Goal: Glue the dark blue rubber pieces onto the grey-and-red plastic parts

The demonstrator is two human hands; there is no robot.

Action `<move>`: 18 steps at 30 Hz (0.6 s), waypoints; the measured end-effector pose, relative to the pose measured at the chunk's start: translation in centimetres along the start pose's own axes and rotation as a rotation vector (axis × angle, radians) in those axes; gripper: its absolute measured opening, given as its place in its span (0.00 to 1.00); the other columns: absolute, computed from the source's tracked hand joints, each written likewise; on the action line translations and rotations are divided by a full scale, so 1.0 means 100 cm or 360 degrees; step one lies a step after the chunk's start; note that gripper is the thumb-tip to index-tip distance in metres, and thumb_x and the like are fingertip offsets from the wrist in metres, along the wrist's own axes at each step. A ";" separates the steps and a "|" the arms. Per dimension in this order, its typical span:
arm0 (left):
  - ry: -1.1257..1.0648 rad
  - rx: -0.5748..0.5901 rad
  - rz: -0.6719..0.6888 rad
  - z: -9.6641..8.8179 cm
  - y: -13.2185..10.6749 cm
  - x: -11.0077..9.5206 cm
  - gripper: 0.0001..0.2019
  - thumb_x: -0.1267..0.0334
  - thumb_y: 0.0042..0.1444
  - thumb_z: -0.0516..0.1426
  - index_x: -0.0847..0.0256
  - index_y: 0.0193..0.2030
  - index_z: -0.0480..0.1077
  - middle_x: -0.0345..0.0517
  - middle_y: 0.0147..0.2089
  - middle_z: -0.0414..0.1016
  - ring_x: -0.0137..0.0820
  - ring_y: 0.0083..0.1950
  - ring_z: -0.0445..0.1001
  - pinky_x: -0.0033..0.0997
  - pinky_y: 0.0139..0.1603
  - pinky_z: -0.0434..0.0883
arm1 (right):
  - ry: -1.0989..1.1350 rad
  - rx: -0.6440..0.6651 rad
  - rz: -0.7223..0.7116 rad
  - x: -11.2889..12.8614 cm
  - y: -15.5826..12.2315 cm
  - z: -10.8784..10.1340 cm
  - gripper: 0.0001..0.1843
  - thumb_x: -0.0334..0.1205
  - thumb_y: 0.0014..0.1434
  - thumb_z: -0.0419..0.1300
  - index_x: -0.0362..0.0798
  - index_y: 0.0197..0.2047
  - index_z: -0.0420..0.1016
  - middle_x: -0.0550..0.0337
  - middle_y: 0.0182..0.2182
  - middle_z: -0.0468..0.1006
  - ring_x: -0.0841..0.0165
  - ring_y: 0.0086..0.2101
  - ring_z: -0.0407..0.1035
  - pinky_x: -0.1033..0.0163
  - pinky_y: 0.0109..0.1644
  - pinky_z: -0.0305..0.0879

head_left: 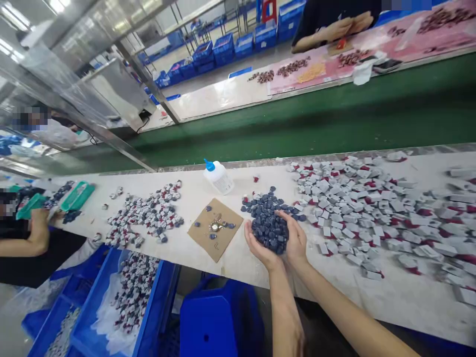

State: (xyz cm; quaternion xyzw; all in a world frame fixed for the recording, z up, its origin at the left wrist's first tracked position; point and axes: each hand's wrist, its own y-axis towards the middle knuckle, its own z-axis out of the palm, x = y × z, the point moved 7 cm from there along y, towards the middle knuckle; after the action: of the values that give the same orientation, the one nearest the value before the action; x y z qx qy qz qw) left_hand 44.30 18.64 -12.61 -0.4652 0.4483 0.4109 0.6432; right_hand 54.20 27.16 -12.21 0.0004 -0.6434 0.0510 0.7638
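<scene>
My left hand (260,249) and my right hand (296,239) are cupped together around a heap of small dark blue pieces (271,229), near the table's front edge. More of the same pieces spread just beyond my fingers. Left of my hands lies a brown cardboard square (201,238), bearing a few blue pieces and a small pool of something shiny. Behind it stands a white squeeze bottle (223,182) with a blue cap. To the right, many grey-white blocks with dark red parts (353,208) cover the table.
Assembled small pieces (148,213) are scattered to the left. Below them sits a blue crate (148,310) of similar pieces, beside a blue stool (210,320). A co-worker's arm (26,243) is at far left, near a green tray (77,196); another person's hands (349,26) work across the aisle.
</scene>
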 end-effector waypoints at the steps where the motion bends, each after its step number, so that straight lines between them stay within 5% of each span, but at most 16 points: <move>1: 0.0030 -0.0044 0.0050 -0.002 -0.001 -0.002 0.23 0.57 0.61 0.42 0.63 0.58 0.63 0.55 0.64 0.62 0.34 0.66 0.60 0.35 0.64 0.58 | -0.0104 -0.0003 -0.0092 0.003 0.002 -0.004 0.20 0.51 0.62 0.48 0.53 0.47 0.76 0.58 0.50 0.74 0.62 0.55 0.63 0.48 0.64 0.51; 5: 0.0171 -0.0118 0.0225 -0.018 -0.008 -0.009 0.23 0.57 0.63 0.42 0.66 0.60 0.61 0.57 0.66 0.59 0.34 0.68 0.55 0.36 0.68 0.51 | -0.0558 -0.0080 -0.0463 0.017 -0.003 -0.014 0.20 0.50 0.63 0.47 0.52 0.50 0.73 0.55 0.53 0.71 0.59 0.59 0.57 0.42 0.65 0.41; 11: 0.0265 -0.0163 0.0406 -0.074 -0.039 -0.012 0.25 0.55 0.64 0.41 0.67 0.58 0.65 0.59 0.61 0.67 0.38 0.67 0.59 0.40 0.69 0.49 | -0.0972 -0.0029 -0.1007 0.038 -0.039 -0.002 0.21 0.46 0.65 0.45 0.45 0.52 0.69 0.46 0.52 0.70 0.55 0.56 0.60 0.39 0.61 0.46; 14: 0.0293 -0.0317 0.0341 -0.150 -0.084 -0.009 0.23 0.54 0.64 0.42 0.63 0.51 0.72 0.59 0.52 0.75 0.38 0.59 0.69 0.39 0.66 0.58 | -0.0936 0.0214 -0.1259 0.052 -0.090 0.023 0.23 0.45 0.66 0.43 0.42 0.56 0.65 0.41 0.53 0.68 0.54 0.56 0.58 0.41 0.59 0.49; 18: 0.0269 -0.0907 -0.0095 -0.317 -0.184 0.040 0.19 0.53 0.65 0.44 0.58 0.39 0.73 0.47 0.33 0.77 0.30 0.36 0.75 0.37 0.45 0.72 | -0.0791 0.1141 -0.1361 0.025 -0.239 0.087 0.23 0.44 0.66 0.45 0.43 0.59 0.62 0.39 0.50 0.69 0.55 0.51 0.63 0.47 0.51 0.60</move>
State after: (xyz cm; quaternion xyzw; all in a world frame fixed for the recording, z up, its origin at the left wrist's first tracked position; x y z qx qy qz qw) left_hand 56.62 -15.78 -17.39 -0.6725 0.3531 0.4609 0.4589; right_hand 47.94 2.97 -6.72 0.5275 -0.6881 -0.0484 0.4960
